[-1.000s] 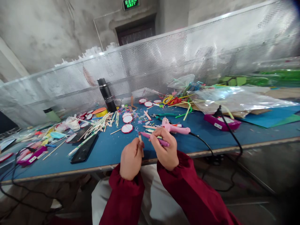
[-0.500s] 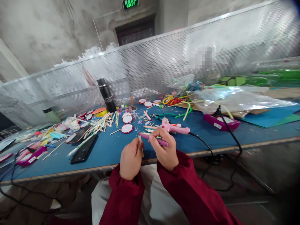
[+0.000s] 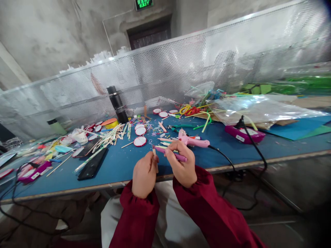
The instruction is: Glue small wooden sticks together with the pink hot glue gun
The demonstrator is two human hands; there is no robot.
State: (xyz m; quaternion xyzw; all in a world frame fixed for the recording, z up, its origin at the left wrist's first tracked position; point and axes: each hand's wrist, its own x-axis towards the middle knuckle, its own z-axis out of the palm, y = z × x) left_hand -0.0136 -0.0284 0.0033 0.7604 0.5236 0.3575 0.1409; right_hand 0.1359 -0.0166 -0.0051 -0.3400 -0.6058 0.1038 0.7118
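My left hand (image 3: 144, 175) is closed on a small flat wooden stick (image 3: 156, 166), held upright near the table's front edge. In my right hand (image 3: 183, 163) is a purple marker pen (image 3: 178, 156), held in a writing grip with its tip at the top of the stick. Just beyond my right hand lies a pink hot glue gun (image 3: 195, 142), its black cord running right. Several pens (image 3: 165, 140) lie beside it. A round white drum with a red rim (image 3: 140, 141) rests beyond my left hand.
A black bottle (image 3: 118, 105) stands at the back by the perforated metal screen (image 3: 160, 72). Wooden sticks (image 3: 116, 133) and a black phone (image 3: 93, 164) lie left. To the right are a purple power strip (image 3: 244, 133) with a black cable and a clear plastic bag (image 3: 266, 109).
My right hand and the marker have shifted very slightly, the tip staying at the top of the stick. My left hand holds its place.
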